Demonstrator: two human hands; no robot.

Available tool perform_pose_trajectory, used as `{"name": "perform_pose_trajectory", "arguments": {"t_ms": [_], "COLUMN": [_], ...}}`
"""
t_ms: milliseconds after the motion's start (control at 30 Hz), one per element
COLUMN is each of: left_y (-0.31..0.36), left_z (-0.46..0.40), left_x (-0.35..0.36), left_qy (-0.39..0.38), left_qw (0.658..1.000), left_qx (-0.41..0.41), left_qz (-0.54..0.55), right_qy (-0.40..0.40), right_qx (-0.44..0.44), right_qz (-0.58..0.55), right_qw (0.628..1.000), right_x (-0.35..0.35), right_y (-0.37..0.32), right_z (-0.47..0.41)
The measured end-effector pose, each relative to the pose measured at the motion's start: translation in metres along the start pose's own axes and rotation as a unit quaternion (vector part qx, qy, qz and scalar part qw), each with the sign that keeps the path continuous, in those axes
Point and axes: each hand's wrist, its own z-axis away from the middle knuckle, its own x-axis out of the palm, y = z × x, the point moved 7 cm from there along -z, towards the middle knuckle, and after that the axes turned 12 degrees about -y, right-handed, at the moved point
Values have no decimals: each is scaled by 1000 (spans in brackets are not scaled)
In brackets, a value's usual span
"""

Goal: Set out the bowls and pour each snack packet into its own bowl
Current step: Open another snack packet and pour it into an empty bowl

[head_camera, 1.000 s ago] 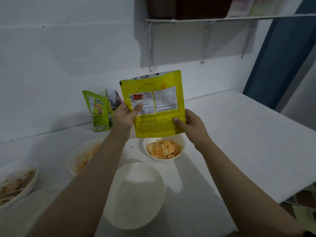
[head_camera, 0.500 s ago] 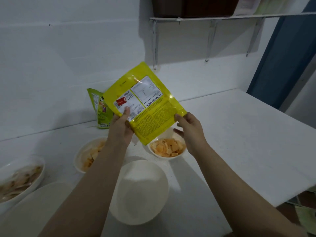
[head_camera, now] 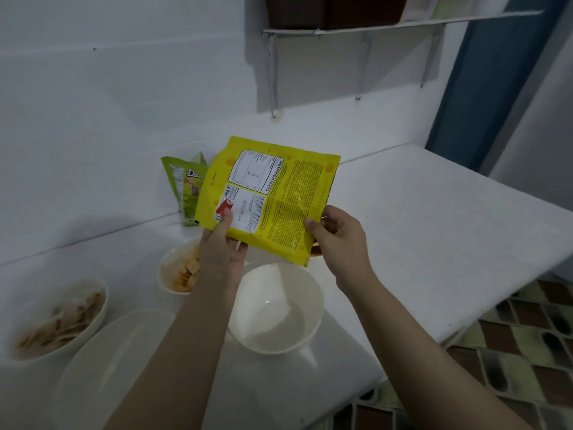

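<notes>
I hold a yellow snack packet (head_camera: 273,197) in both hands, turned on its side with the nutrition label facing me. My left hand (head_camera: 221,252) grips its lower left edge and my right hand (head_camera: 339,240) grips its lower right corner. Just below the packet stands an empty white bowl (head_camera: 276,308). Behind my left wrist a bowl of orange crackers (head_camera: 178,268) is partly hidden. A bowl of pale chips (head_camera: 59,321) stands at the far left. The packet hides whatever sits behind it.
A green snack packet (head_camera: 186,187) leans against the wall. A large empty white bowl (head_camera: 111,367) sits at the near left. The white table (head_camera: 434,228) ends at the right and front, above a tiled floor. A wall shelf (head_camera: 356,26) hangs above.
The packet has turned from upright to lying sideways and come down closer over the empty bowl. The bowl of orange crackers that showed under it is now covered.
</notes>
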Motion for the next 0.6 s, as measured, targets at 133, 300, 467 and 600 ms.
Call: {"name": "perform_pose_trajectory", "arguments": {"t_ms": [133,300,467,600], "left_y": [-6,-43,-92,-146], "left_z": [17,40,65,90], "left_x": [11,41,101,151], "left_qy": [-17,-57,-169,-236], "left_qw": [1000,995,975,946], "left_qx": [-15,-75,-139,-214], "left_qz": [-15,-28,-49,-62], "right_qy": [59,133,236,349], "right_qx": [-11,-21,-54,-78], "right_qz": [-15,-29,-50,-42], "right_qw": [998,990,969,933], "right_x": [-17,-54,-119,-178], "right_y": [-11,-15,-21,-20], "right_z": [40,101,162,211]}}
